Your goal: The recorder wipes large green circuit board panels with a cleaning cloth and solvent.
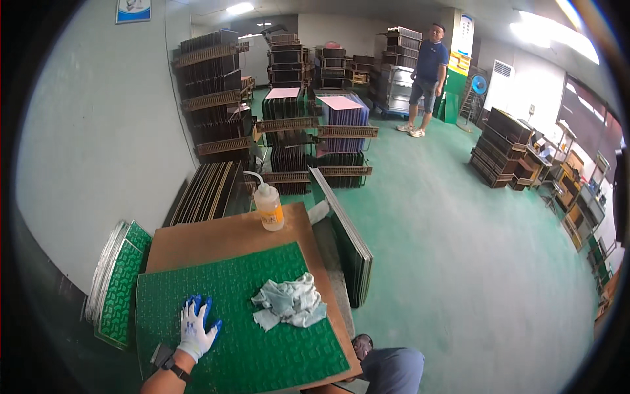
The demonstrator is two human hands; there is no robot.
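Observation:
A green patterned panel (249,348) lies on a brown board (197,233) in front of me. My left hand (197,328), in a white glove with blue fingertips, rests flat on the panel with its fingers spread. A dark watch band circles that wrist, and a small grey block (159,354) sits beside it. To the right of the hand lies a crumpled pale cloth (292,302), untouched. A squeeze bottle (269,209) with a bent spout and an orange label stands on the board's far part. Only a sliver of my right forearm (327,389) shows at the lower edge; its fingers are hidden.
Green panels (121,289) lean at the left wall. More panels (344,233) stand upright right of the board. Slotted racks (282,148) full of panels fill the far left. A person (430,72) stands at the back; stacked racks (502,148) are at right.

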